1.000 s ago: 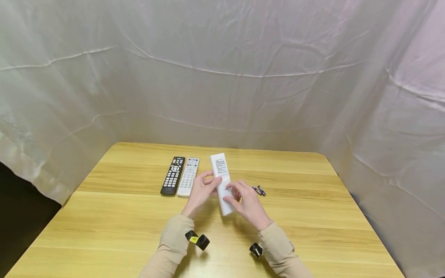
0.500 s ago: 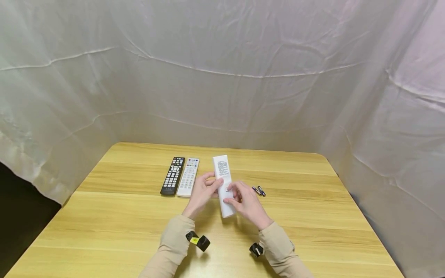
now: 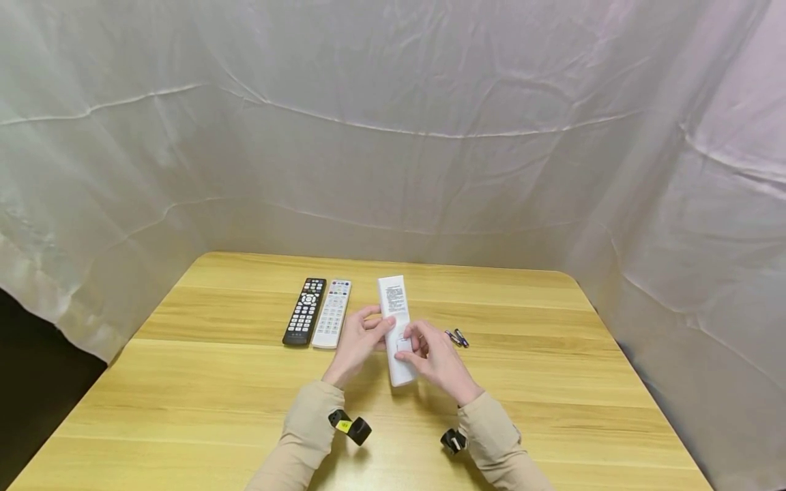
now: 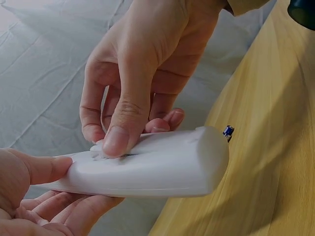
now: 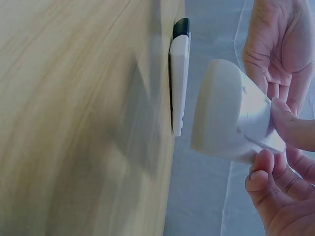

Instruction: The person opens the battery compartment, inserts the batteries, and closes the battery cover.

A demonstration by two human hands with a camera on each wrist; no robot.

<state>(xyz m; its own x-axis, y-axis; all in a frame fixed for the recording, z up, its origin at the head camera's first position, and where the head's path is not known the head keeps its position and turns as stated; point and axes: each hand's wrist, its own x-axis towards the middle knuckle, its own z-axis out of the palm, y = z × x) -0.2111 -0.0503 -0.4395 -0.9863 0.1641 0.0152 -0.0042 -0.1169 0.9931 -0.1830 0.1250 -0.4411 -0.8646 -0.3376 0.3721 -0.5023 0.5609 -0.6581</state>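
Observation:
My left hand [image 3: 358,343] grips a white remote control [image 3: 393,300] by its middle, thumb on top and fingers underneath. The remote's back, with printed text at the far end, faces up, and it is held over the table. My right hand [image 3: 441,361] pinches the small white battery cover [image 3: 404,346] on the remote's near half between thumb and fingers. In the left wrist view, the right thumb presses on the remote's back [image 4: 167,164], and a cover edge [image 4: 97,147] stands slightly raised there. The battery compartment beneath is hidden.
To the left on the wooden table [image 3: 202,382] lie a black remote [image 3: 305,310] and another white remote [image 3: 332,314], buttons up. Two small dark blue batteries [image 3: 457,337] lie right of the hands. Grey curtains [image 3: 393,170] surround the table's back and sides.
The held remote has shifted slightly right and toward the body. Its battery cover now shows a visible outline under the right fingers. Both hands have kept nearly the same place.

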